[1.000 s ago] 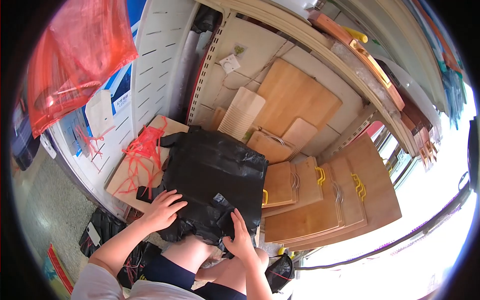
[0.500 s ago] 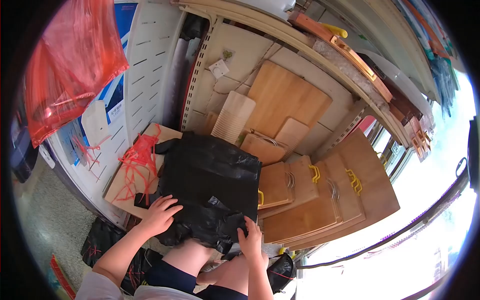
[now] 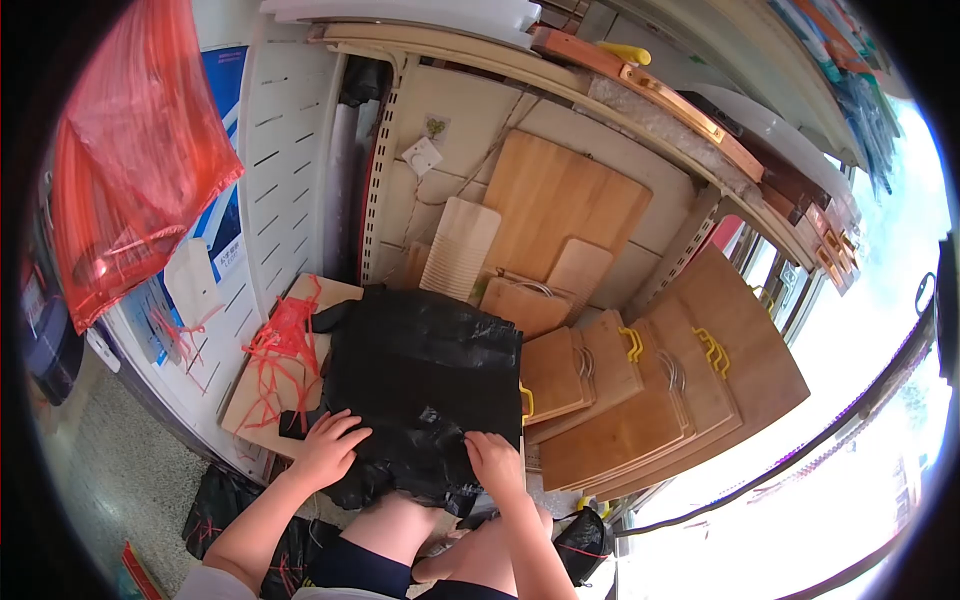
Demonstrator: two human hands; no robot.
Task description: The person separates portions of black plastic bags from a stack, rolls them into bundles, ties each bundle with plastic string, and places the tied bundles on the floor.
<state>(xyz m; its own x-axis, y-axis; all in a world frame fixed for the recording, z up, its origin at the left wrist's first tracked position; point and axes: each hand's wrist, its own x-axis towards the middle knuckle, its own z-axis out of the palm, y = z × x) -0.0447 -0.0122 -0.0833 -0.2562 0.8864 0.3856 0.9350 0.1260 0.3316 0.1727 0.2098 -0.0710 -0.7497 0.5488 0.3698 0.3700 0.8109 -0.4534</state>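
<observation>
A stack of black plastic bags point(image 3: 420, 350), crumpled along its near edge, lies flat in front of me, above my knees. My left hand point(image 3: 332, 450) rests on its near left part, with the fingers spread and lying on the plastic. At the near right side, my right hand point(image 3: 494, 464) has its fingers curled together on the black plastic; the fingertips are partly hidden. Red plastic strings point(image 3: 285, 340) lie in a tangle on a wooden board point(image 3: 258, 405) left of the black plastic.
Wooden cutting boards point(image 3: 615, 440) with yellow and metal handles lean at the right. A wooden washboard point(image 3: 460, 245) and a larger board point(image 3: 565, 205) stand behind. Red plastic bags point(image 3: 145, 170) hang at the upper left. A shelf edge point(image 3: 440, 50) crosses above.
My right hand has moved inward across the near right part of the black plastic, its fingers now closer together. My left hand stays on the plastic. The view has shifted slightly.
</observation>
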